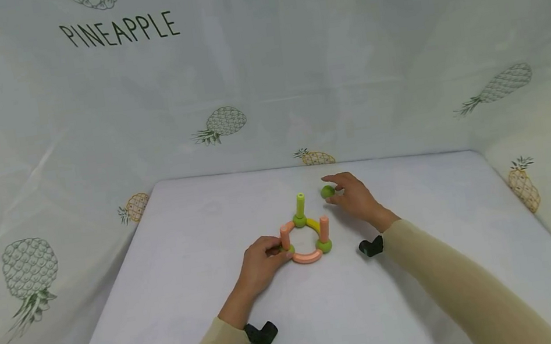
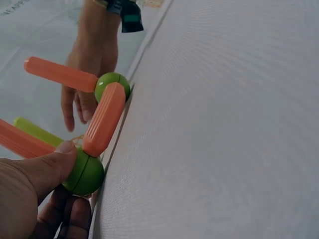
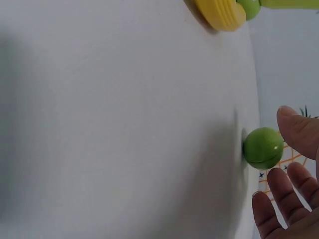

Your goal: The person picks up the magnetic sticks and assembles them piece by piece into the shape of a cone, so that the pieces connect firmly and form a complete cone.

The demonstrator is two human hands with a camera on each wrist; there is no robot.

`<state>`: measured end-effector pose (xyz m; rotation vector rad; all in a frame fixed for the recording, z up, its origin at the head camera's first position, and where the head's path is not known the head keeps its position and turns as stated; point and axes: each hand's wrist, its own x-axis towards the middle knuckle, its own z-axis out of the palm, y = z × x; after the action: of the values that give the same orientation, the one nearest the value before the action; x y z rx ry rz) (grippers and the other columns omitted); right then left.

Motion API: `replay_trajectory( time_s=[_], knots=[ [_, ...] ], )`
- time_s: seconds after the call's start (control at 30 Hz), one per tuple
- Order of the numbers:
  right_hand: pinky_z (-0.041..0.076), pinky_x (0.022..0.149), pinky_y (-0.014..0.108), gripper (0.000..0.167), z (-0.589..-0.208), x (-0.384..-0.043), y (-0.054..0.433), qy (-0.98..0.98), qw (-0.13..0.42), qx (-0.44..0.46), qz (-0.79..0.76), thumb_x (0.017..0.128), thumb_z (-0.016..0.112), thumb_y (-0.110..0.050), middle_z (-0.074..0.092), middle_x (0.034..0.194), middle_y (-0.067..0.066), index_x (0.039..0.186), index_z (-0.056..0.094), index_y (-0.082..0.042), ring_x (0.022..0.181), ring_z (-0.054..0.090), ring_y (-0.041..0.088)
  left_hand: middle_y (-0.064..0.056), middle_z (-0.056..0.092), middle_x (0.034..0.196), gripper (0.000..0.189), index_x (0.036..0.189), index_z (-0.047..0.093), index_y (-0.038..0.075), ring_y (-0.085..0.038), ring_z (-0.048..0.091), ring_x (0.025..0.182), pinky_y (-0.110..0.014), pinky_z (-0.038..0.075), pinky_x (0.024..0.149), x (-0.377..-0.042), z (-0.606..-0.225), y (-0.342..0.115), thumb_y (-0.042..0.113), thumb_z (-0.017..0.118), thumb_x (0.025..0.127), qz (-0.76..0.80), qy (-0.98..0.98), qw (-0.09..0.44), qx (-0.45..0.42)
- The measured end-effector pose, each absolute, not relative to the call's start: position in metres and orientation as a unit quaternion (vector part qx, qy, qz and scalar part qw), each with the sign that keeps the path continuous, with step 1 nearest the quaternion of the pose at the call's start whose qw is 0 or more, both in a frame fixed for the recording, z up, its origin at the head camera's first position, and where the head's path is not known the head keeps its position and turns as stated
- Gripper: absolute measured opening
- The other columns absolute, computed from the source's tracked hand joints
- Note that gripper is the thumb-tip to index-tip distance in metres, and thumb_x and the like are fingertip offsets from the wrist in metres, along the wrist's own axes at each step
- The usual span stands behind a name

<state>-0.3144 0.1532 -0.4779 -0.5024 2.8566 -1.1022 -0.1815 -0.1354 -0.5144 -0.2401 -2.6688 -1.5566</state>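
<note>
My left hand (image 1: 259, 265) pinches a green ball (image 2: 85, 174) at the left corner of a ring built of connector pieces. Thumb and fingers press on either side of it. Two curved orange pieces (image 1: 307, 258) and a curved yellow one (image 1: 313, 224) join green balls into the ring. From the balls rise two orange sticks (image 1: 325, 229) and a yellow-green stick (image 1: 301, 206). Behind and right of the ring, a loose green ball (image 3: 263, 148) sits on the table between the spread thumb and fingers of my right hand (image 1: 355, 196); no contact is visible.
The white table (image 1: 199, 230) ends at a back edge just beyond the loose ball. A pale curtain (image 1: 292, 64) printed with pineapples hangs behind and at the sides. Black wrist mounts (image 1: 262, 334) stick out at both sleeves, low over the table.
</note>
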Motion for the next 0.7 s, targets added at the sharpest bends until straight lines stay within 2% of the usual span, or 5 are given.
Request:
replay_trajectory(
  time_s=[0.23,0.47,0.7],
  knots=[
    [0.05,0.105,0.055,0.054,-0.486,-0.321,0.15,0.916,0.03,-0.138,-0.375,0.101,0.073,-0.021,0.05,0.153,0.017,0.152,0.056,-0.016,0.128,0.058,0.036,-0.001,0.072,0.114,0.026,0.111,0.08,0.011,-0.016,0.067,0.102,-0.033,0.058,0.091,-0.182,-0.516,-0.135,0.024,0.087,0.09,-0.5,-0.862,0.025,-0.082],
    [0.047,0.107,0.056,0.042,-0.491,-0.324,0.147,0.909,0.041,-0.105,-0.402,0.11,0.057,-0.031,0.061,0.142,0.018,0.147,0.061,-0.012,0.126,0.058,0.037,-0.001,0.071,0.115,0.026,0.112,0.079,0.012,-0.016,0.068,0.102,-0.034,0.058,0.092,-0.184,-0.517,-0.135,0.023,0.087,0.089,-0.497,-0.864,0.021,-0.077],
    [0.048,0.106,0.054,0.034,-0.495,-0.324,0.142,0.903,0.042,-0.104,-0.415,0.104,0.068,-0.027,0.067,0.134,0.015,0.135,0.067,-0.011,0.121,0.061,0.034,-0.001,0.071,0.114,0.026,0.112,0.08,0.011,-0.015,0.068,0.101,-0.031,0.058,0.091,-0.184,-0.518,-0.136,0.021,0.087,0.089,-0.507,-0.858,0.02,-0.08]
  ],
)
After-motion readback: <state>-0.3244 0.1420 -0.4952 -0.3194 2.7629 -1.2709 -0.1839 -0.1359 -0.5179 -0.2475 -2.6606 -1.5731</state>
